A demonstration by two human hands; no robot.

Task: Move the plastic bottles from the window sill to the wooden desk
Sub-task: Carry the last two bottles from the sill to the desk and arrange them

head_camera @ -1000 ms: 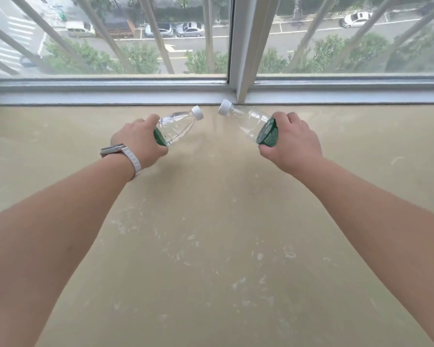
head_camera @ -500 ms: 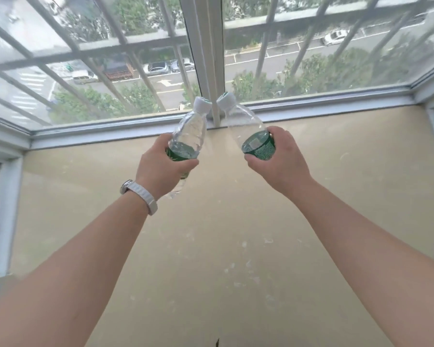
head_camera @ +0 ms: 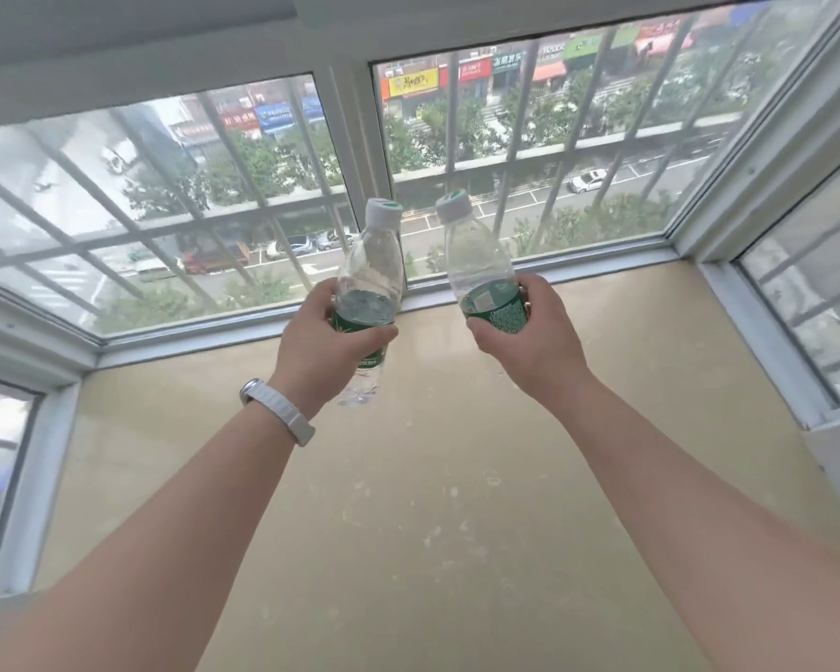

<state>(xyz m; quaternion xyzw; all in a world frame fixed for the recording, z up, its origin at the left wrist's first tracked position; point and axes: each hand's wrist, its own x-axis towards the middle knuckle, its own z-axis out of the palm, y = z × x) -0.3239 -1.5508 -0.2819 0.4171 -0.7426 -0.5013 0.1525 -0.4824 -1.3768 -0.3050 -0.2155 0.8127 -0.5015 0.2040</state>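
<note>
Left hand [head_camera: 326, 341] and right hand [head_camera: 534, 341] are both raised above the window sill [head_camera: 432, 477], each with a clear plastic bottle lifted off it. The step in hand looks to be the carry to the wooden desk, which is out of view. To do it well, I would hold the bottles upright and a little apart so they do not knock. I would also grip them at the labelled waist rather than the thin shoulder, and turn the body first so the desk is in sight before either is set down. On the left, the left hand, with a white watch [head_camera: 282, 414] on its wrist, curls fingers and thumb round the green label of the left bottle [head_camera: 374, 269]. That bottle's base pokes out below the palm and its pale cap [head_camera: 383, 213] leans slightly rightward. Just beside it, not touching, the right bottle [head_camera: 476, 254] stands near upright in the right hand, thumb and fingers wrapped round its green label.
</note>
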